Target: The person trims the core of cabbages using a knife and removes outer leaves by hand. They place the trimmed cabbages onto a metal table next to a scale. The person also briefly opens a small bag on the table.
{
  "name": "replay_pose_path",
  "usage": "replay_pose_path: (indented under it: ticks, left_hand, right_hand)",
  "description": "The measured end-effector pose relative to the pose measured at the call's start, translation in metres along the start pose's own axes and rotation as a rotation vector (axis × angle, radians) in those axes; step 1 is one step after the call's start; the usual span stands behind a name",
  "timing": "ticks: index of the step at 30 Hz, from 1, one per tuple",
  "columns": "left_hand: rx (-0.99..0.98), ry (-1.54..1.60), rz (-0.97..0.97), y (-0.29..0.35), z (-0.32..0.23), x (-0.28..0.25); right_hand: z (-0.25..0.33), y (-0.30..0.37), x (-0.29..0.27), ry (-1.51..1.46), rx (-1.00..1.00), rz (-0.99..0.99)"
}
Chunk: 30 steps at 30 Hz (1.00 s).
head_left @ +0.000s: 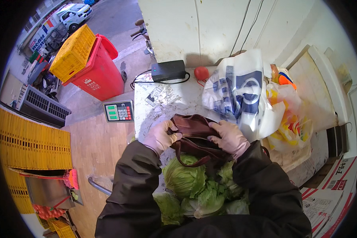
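Note:
A dark brown leather handbag (pixel 195 127) with a zip along its top is held up over the near part of the worn white table. Gloved in a pale thin glove, my left hand (pixel 159 137) pinches the bag's left edge. My right hand (pixel 229 138), gloved the same way, grips its right edge near the zip. Between them the zip is parted and the inside looks dark. One strap loops down in front. Below the bag, several heads of green lettuce (pixel 186 176) lie close to my body, partly hidden by my sleeves.
A white and blue plastic bag (pixel 238 91) stands right of the handbag, beside a yellow-patterned bag (pixel 291 123). Behind are a black power adapter (pixel 168 70) and a red round object (pixel 201 73). Left of the table are a scale display (pixel 119 111), red bin (pixel 103 75) and yellow crates (pixel 33 139).

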<state>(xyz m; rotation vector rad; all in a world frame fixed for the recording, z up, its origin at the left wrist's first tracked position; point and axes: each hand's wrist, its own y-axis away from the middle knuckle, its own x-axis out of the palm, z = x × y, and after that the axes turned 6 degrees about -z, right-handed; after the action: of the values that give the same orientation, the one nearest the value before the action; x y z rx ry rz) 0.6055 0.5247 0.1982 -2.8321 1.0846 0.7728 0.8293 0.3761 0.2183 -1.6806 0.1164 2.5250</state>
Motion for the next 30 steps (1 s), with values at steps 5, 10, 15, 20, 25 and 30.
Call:
replay_pose_path:
  ticks: [5, 10, 15, 20, 25, 30]
  left_hand:
    - [0.034, -0.21, 0.028, 0.002, -0.018, -0.009]
    - [-0.122, 0.037, -0.106, -0.009, 0.009, 0.0]
    - [-0.064, -0.459, -0.27, -0.009, -0.008, -0.008]
    - [-0.012, -0.526, -0.456, -0.011, 0.035, -0.007]
    - [0.581, -0.531, -0.256, 0.011, -0.061, 0.004]
    - [0.591, -0.686, -0.162, 0.031, -0.055, 0.008]
  right_hand:
    - [-0.003, -0.008, -0.007, -0.087, 0.01, -0.047]
    - [0.017, -0.01, -0.001, -0.136, -0.319, -0.234]
    - [0.009, -0.003, 0.012, 0.09, -0.369, -0.239]
    - [0.019, 0.008, 0.013, 0.122, -0.272, -0.248]
    - [0.022, 0.001, 0.013, 0.142, -0.257, -0.177]
    - [0.018, -0.013, 0.022, 0.176, -0.375, -0.359]
